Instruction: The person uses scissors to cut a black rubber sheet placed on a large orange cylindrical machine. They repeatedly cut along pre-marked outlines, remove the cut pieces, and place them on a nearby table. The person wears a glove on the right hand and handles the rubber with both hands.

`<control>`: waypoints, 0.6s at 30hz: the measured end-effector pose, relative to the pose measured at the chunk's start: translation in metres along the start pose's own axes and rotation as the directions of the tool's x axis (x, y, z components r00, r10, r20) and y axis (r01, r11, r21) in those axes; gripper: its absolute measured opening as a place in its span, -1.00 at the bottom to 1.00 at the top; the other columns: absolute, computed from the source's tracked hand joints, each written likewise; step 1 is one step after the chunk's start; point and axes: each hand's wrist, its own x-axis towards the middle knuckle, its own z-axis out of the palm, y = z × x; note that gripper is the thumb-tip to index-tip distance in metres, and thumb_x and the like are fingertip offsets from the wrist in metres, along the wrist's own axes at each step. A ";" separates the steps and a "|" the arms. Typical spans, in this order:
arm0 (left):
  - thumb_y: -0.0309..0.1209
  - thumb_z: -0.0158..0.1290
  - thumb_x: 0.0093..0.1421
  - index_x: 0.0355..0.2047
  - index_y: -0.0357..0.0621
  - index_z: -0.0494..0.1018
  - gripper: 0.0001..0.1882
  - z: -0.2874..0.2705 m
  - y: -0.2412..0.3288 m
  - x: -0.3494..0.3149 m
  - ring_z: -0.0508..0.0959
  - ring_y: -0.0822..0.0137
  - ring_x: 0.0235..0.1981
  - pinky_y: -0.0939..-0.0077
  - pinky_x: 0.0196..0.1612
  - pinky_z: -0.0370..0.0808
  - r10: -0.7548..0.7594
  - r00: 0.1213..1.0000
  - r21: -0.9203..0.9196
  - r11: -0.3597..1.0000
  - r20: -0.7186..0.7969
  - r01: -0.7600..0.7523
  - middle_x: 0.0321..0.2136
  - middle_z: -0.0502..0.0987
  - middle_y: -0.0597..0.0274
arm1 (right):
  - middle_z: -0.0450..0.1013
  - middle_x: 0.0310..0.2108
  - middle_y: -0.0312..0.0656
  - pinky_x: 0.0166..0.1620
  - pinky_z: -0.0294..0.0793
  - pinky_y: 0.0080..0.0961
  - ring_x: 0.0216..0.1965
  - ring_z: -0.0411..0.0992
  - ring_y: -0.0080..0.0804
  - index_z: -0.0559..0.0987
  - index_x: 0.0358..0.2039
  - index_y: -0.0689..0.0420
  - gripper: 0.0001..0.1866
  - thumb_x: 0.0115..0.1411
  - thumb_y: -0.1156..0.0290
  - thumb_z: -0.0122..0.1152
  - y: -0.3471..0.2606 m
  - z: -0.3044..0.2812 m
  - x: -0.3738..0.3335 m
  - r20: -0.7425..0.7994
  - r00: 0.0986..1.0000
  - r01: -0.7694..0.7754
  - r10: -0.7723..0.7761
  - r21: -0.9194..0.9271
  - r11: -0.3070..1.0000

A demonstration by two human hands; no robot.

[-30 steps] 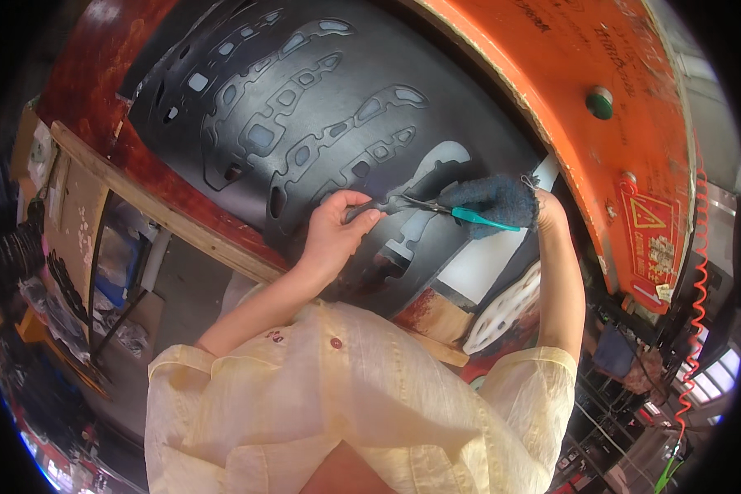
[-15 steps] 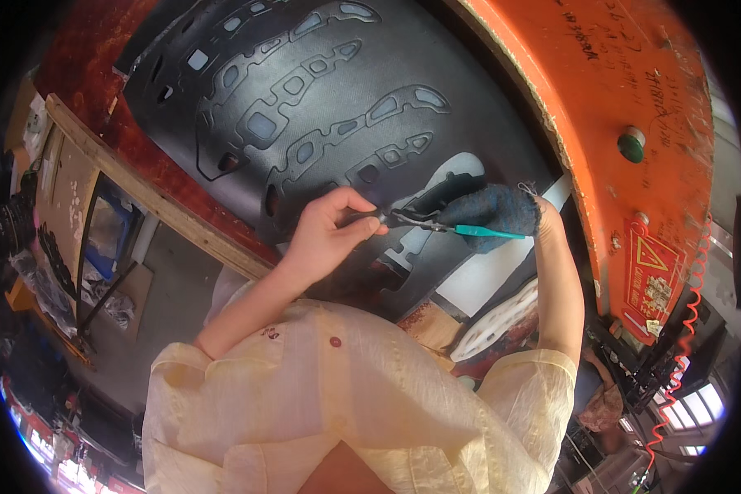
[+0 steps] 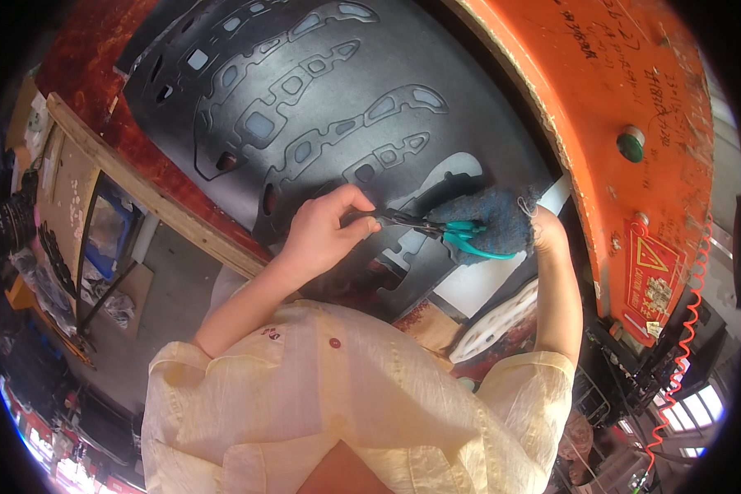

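Observation:
My right hand (image 3: 492, 221), in a dark blue knitted glove, is closed around a pair of pliers with teal handles (image 3: 468, 239). The metal jaws of the pliers point left and meet a small dark piece (image 3: 369, 216) at the fingertips of my left hand (image 3: 325, 235). That bare hand pinches the piece between thumb and forefinger; its exact shape is too small to tell. Under both hands lies a large black sheet (image 3: 321, 107) with raised outlines and cut-out openings, several showing pale grey.
The sheet rests on a dark red surface (image 3: 78, 62) with a wooden edge (image 3: 152, 193). An orange machine panel (image 3: 601, 107) with a green button (image 3: 631, 144) rises at the right. Near my right forearm lies a white perforated piece (image 3: 498, 319). A red coiled hose (image 3: 690, 321) hangs farther right.
The teal handles have spread apart and turned slightly in my gloved hand. My left hand has shifted slightly left, still pinching the small dark piece.

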 end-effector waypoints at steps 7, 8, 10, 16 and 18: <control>-0.57 0.05 0.16 -0.30 -0.23 0.31 -0.87 -0.007 0.000 0.001 0.54 0.55 -0.40 0.71 -0.51 0.38 -0.041 0.993 -0.234 0.970 0.110 0.066 -0.42 0.58 0.19 | 0.51 -0.35 0.02 -0.24 0.42 -0.37 -0.30 0.46 -0.19 0.55 -0.32 0.26 -0.68 -0.02 0.28 0.17 -0.069 0.041 -0.018 -0.254 0.959 -0.271 0.123 -0.710 0.650; -0.55 0.04 0.17 -0.30 -0.21 0.31 -0.87 -0.006 0.001 0.003 0.53 0.57 -0.44 0.73 -0.57 0.35 -0.060 0.991 -0.243 0.966 0.122 0.089 -0.41 0.58 0.19 | 0.51 -0.37 0.04 -0.26 0.42 -0.36 -0.32 0.46 -0.18 0.55 -0.34 0.26 -0.67 -0.03 0.25 0.17 -0.073 0.044 -0.018 -0.267 0.958 -0.271 0.101 -0.736 0.620; -0.50 0.03 0.19 -0.30 -0.18 0.31 -0.88 -0.011 0.002 0.002 0.44 0.62 -0.56 0.75 -0.65 0.24 -0.140 0.972 -0.350 0.915 0.186 0.199 -0.41 0.58 0.17 | 0.51 -0.36 0.04 -0.24 0.43 -0.35 -0.31 0.46 -0.16 0.55 -0.33 0.25 -0.66 -0.03 0.24 0.17 -0.073 0.039 -0.010 -0.223 0.963 -0.269 0.152 -0.749 0.605; -0.43 0.02 0.21 -0.33 -0.14 0.30 -0.88 -0.014 0.007 -0.002 0.25 0.65 -0.73 0.74 -0.71 0.14 -0.206 0.955 -0.484 0.826 0.215 0.287 -0.43 0.59 0.15 | 0.51 -0.32 0.04 -0.22 0.44 -0.36 -0.31 0.46 -0.23 0.55 -0.28 0.24 -0.63 -0.03 0.23 0.18 -0.029 0.030 0.006 -0.009 0.982 -0.176 0.187 -0.398 0.901; -0.44 0.02 0.20 -0.34 -0.14 0.30 -0.89 -0.010 0.008 -0.003 0.25 0.63 -0.74 0.74 -0.72 0.14 -0.227 0.956 -0.468 0.835 0.187 0.289 -0.45 0.58 0.16 | 0.51 -0.31 0.01 -0.22 0.44 -0.38 -0.31 0.46 -0.25 0.54 -0.26 0.24 -0.63 -0.02 0.25 0.19 -0.019 0.034 0.002 0.031 0.990 -0.125 0.141 -0.310 0.942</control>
